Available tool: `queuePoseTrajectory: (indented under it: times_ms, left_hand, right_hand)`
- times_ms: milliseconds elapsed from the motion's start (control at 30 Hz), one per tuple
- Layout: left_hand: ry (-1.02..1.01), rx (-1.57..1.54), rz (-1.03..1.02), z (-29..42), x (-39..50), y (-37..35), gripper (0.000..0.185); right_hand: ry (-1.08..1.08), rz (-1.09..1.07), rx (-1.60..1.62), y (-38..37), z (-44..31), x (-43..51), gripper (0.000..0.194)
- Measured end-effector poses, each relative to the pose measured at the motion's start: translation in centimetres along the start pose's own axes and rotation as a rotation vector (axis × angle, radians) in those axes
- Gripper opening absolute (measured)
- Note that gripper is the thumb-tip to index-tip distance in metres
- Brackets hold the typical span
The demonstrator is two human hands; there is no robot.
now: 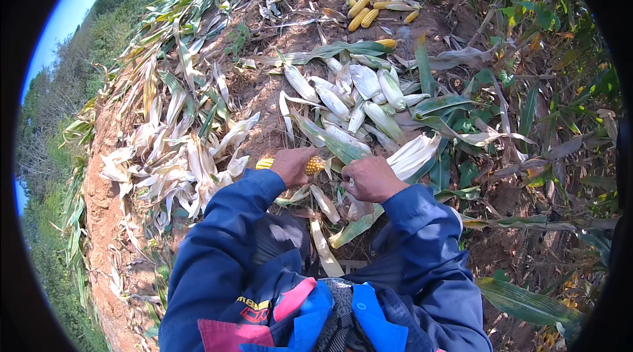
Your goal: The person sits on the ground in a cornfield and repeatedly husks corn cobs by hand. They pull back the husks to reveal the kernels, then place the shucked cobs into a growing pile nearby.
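Note:
My left hand (292, 166) is wrapped around the middle of a bare yellow corn cob (314, 165). Kernels show on both sides of the fist. A short gap to the right, my right hand (371, 179) is closed on a pale corn husk (414, 156), which fans out past the knuckles. Just beyond both hands lies a heap of corn ears still in their husks (366, 90), with a long green leaf (336, 142) slanting across its near side. Loose husk strips (324, 248) lie between my knees, below the hands.
Husked yellow cobs (361, 13) lie grouped on the soil farther off. Discarded husks (183, 169) form a pile on the left, near an earthen edge (101, 194) with bushes beyond. Standing corn plants (554, 90) and leaves crowd the right side.

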State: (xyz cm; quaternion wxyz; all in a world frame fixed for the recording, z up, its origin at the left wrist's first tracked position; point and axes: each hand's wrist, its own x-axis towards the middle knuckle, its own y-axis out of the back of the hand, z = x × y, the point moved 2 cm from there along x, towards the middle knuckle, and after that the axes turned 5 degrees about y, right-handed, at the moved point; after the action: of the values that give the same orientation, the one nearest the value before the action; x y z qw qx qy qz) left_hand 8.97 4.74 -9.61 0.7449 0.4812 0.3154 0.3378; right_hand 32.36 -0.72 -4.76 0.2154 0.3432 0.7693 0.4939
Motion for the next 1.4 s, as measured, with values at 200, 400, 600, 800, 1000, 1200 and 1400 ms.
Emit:
queuePoseTrajectory:
  times_ms: [200, 400, 600, 800, 1000, 1200, 1400]
  left_hand:
    - [-0.702, 0.621, 0.28, 3.9, 8.9, 7.0, 0.035]
    - [0.042, -0.45, 0.938, 5.1, 15.2, 21.3, 0.085]
    - [-0.252, -1.007, -0.282, 10.3, 7.3, 6.7, 0.112]
    - [-0.087, -0.791, 0.203, 8.3, 3.9, 4.2, 0.065]
    - [0.113, -0.255, 0.534, -8.8, -5.7, 11.0, 0.044]
    - [1.48, 0.769, 0.818, -21.1, -26.1, 15.9, 0.074]
    - [0.875, 0.168, 0.451, -21.7, -18.4, 11.4, 0.044]
  right_hand:
    - [0.047, -0.02, 0.092, -0.9, -0.1, -0.9, 0.015]
    - [-0.142, 0.415, 0.041, 1.4, 1.4, -0.7, 0.021]
    - [-0.427, 0.941, 0.399, 3.9, 3.7, -0.2, 0.045]
    - [-0.282, 0.848, 0.655, 2.4, 3.1, 0.8, 0.063]
    - [-0.374, 1.051, 0.347, 4.0, 3.9, -0.7, 0.057]
    - [-0.44, 1.37, 0.51, 6.0, 7.2, -4.6, 0.053]
    - [-0.421, 1.562, 0.949, 6.2, 9.2, -4.0, 0.04]
